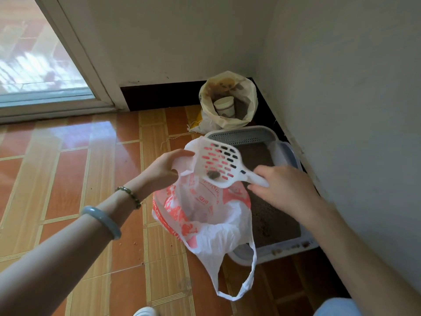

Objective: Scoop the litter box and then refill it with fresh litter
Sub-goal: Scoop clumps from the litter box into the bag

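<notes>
Glossy orange-brown tiles are covering the floor (75, 169) of a room corner, with white walls meeting at the upper right of the frame.

At centre frame the left hand (165, 171) is pinching the top edge of a white plastic bag (205, 215) printed in red, holding its mouth open just above the floor. A pale blue bangle (102, 221) and a beaded bracelet (129, 197) are sitting on that forearm. To its right, the right hand (286, 189) is gripping the handle of a white slotted scoop (219, 164), fingers curled around it. The scoop is tilting over the open bag, and a dark clump (213, 175) is resting at its lower lip, right above the bag's opening.

Behind and to the right of the bag, the litter box (284, 253) is lying along the right-hand wall (353, 110), holding brownish-grey litter (271, 220); a few bits are sitting on its near rim. Further back, in the corner at upper centre, an open yellowish sack (227, 119) is standing just beyond the box, with a white cup (225, 107) inside it. A glass door (34, 53) is filling the upper left, and the tip of a white shoe (144, 312) is showing at the bottom edge.
</notes>
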A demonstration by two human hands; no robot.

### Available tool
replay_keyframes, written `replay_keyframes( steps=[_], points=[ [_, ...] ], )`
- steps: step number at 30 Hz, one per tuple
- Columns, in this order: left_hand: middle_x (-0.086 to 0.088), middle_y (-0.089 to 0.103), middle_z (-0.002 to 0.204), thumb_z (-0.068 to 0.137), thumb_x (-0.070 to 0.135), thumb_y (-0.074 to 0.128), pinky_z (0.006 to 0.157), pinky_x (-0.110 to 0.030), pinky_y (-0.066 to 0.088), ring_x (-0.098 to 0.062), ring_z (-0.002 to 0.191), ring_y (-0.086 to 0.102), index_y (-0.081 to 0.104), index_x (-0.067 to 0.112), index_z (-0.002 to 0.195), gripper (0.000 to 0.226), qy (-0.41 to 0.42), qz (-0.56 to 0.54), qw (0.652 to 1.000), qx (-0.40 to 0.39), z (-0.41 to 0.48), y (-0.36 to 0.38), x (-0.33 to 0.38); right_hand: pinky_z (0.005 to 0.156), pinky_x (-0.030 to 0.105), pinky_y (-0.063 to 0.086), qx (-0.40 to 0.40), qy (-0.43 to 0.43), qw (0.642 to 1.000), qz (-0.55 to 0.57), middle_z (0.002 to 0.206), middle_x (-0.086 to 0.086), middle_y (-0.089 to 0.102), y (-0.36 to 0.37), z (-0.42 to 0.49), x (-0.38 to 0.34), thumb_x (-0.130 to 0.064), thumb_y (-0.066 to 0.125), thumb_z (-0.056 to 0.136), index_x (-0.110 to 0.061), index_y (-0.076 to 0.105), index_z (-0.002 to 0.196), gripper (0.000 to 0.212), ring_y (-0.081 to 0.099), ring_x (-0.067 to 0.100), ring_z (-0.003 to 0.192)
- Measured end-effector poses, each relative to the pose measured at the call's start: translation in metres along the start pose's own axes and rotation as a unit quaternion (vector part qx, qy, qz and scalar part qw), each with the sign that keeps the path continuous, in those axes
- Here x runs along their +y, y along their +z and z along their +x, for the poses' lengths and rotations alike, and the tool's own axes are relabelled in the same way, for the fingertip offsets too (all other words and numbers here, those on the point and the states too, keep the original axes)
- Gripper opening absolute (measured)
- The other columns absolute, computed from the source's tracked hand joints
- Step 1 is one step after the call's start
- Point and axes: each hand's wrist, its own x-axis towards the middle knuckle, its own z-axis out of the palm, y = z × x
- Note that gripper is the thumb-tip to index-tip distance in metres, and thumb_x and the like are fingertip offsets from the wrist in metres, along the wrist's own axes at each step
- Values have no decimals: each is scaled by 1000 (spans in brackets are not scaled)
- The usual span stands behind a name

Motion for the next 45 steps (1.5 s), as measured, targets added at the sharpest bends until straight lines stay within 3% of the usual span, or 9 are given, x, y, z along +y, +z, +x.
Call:
replay_keyframes(
  steps=[3, 6, 10, 17, 23, 27, 37, 42, 45],
  points=[
    [-2, 52, 116, 77, -21, 37, 66, -43, 58, -20, 90, 59, 51, 23, 129, 69, 7, 2, 1000, 4, 1, 3, 2, 53, 28, 33, 28, -61, 993, -93, 82, -3, 49, 10, 2, -12, -35, 50, 90, -22, 55, 92, 14, 60, 24, 79],
    [2, 50, 120, 76, -23, 35, 69, -43, 58, -22, 98, 58, 52, 25, 129, 73, 5, -6, 1000, 3, 0, 4, 0, 43, 20, 12, 72, -83, 982, -151, 68, 2, 51, 17, 2, -19, -21, 78, 68, -17, 62, 72, 18, 55, 23, 55],
    [1, 49, 123, 73, -22, 33, 75, -42, 57, -24, 108, 52, 53, 28, 126, 76, 7, 10, 1000, 9, 2, 3, -4, 41, 19, 22, 108, -86, 981, -136, 56, 6, 51, 21, 2, -24, -5, 85, 45, -11, 63, 56, 25, 51, 27, 48],
    [3, 51, 120, 72, -23, 33, 70, -38, 58, -23, 103, 55, 55, 25, 126, 75, 14, 18, 1000, 12, 3, 6, -5, 43, 24, 26, 131, -83, 979, -129, 66, 3, 51, 22, 5, -10, -8, 68, 71, -14, 63, 66, 9, 50, 24, 62],
    [1, 54, 124, 71, -24, 31, 84, -38, 53, -24, 116, 51, 55, 26, 124, 77, 17, 38, 999, 34, 6, 5, -11, 53, 26, 36, 70, -2, 997, 38, 79, -2, 62, 1, 5, 18, -26, 62, 80, -24, 62, 97, 17, 54, 19, 69],
    [-3, 53, 130, 72, -25, 29, 71, -29, 54, -21, 112, 50, 59, 26, 120, 77, 4, 98, 992, 84, 7, -7, -14, 65, 33, 47, 79, 81, 984, 137, 85, 3, 65, -4, 2, 52, -30, 63, 83, -21, 63, 109, 27, 60, 24, 73],
    [-7, 54, 125, 74, -26, 31, 60, -22, 45, -21, 98, 49, 63, 24, 112, 70, -23, 137, 984, 111, 13, -21, -31, 60, 28, 37, -287, 161, 939, -99, 75, -1, 48, 51, 16, 93, -34, 45, 93, -16, 56, 116, 32, 48, 14, 66],
    [-9, 58, 122, 73, -25, 35, 77, -47, 54, -29, 97, 55, 60, 36, 99, 71, 2, 164, 981, 100, 14, -32, -40, 57, 29, 37, -247, 125, 959, -65, 85, 0, 56, 78, 26, 77, -41, 36, 97, -19, 54, 116, 34, 56, 19, 79],
    [-12, 61, 119, 74, -25, 37, 79, -46, 54, -31, 97, 56, 61, 34, 98, 68, 6, 174, 980, 95, 11, -38, -42, 52, 28, 33, -181, 139, 973, -11, 79, -1, 51, 89, 27, 71, -39, 37, 97, -17, 53, 111, 31, 53, 19, 76]
  ],
)
